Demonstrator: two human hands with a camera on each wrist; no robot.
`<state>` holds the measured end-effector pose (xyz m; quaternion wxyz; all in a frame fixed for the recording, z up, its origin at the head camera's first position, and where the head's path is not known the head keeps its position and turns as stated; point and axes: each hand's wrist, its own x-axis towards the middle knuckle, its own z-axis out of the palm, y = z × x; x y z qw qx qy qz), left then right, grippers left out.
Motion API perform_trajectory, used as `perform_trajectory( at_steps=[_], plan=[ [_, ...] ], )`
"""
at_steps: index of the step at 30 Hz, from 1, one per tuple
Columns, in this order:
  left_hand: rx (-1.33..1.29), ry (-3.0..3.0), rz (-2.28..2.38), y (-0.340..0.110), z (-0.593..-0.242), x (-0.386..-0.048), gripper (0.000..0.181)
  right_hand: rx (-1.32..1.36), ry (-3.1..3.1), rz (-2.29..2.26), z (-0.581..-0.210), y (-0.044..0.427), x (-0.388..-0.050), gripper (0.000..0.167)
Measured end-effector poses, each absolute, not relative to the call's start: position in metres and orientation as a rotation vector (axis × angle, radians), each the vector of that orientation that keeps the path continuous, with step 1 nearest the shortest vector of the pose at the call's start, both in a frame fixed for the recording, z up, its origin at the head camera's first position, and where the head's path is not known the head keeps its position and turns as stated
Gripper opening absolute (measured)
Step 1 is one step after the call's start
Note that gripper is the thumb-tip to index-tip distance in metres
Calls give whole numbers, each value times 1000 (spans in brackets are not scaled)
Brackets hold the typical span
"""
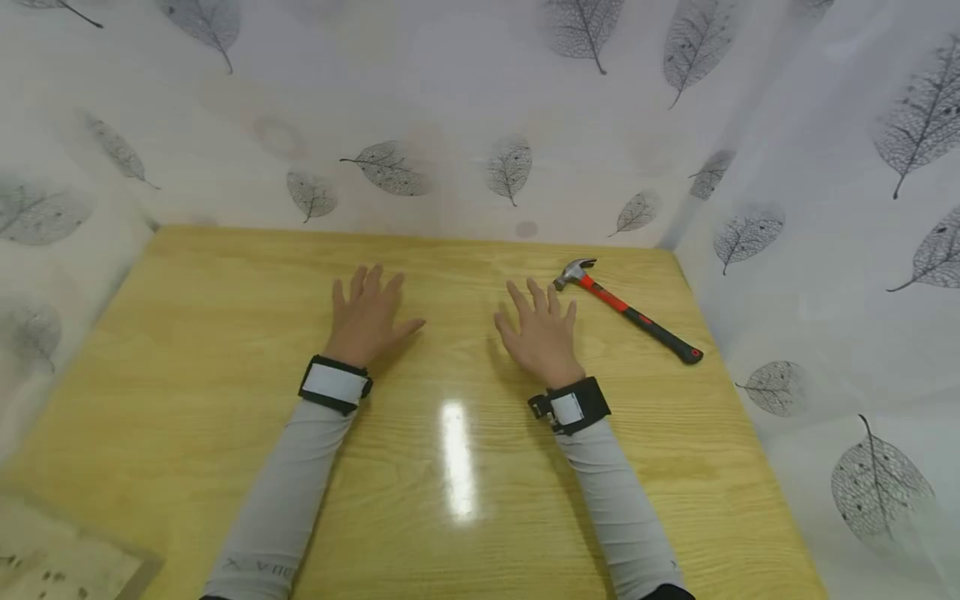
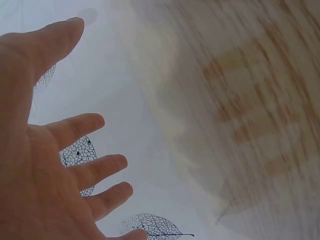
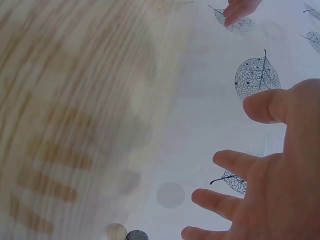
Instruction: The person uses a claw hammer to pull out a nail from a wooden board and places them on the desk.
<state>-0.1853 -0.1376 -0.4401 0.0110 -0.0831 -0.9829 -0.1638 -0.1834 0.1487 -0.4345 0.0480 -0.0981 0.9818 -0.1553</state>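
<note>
A claw hammer with a metal head and a red and black handle lies on the wooden table at the far right. Just left of its head is my right hand, fingers spread, with nothing in it. My left hand is also spread and bare, well to the left of the hammer. Both palms face the tabletop with a gap beneath them, as the left wrist view of the left palm and the right wrist view of the right palm suggest.
White curtains printed with dark leaves hang behind the table and along its sides. A pale flat object with dark spots sits at the near left corner. Light glares off the tabletop between my forearms.
</note>
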Motion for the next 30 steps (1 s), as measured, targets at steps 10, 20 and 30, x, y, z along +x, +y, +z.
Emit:
perform_trajectory(
  at_steps=[10, 20, 30],
  plan=[
    [-302, -3152, -483, -126, -435, -170, 76, -289, 2966, -470, -432, 157, -181, 67],
    [-350, -3130, -376, -162, -403, -77, 65, -336, 2941, -529, -433, 150, -180, 69],
    [-154, -2846, -453, -268, -378, 37, 52, -353, 2951, -516, -428, 149, -183, 69]
  ],
)
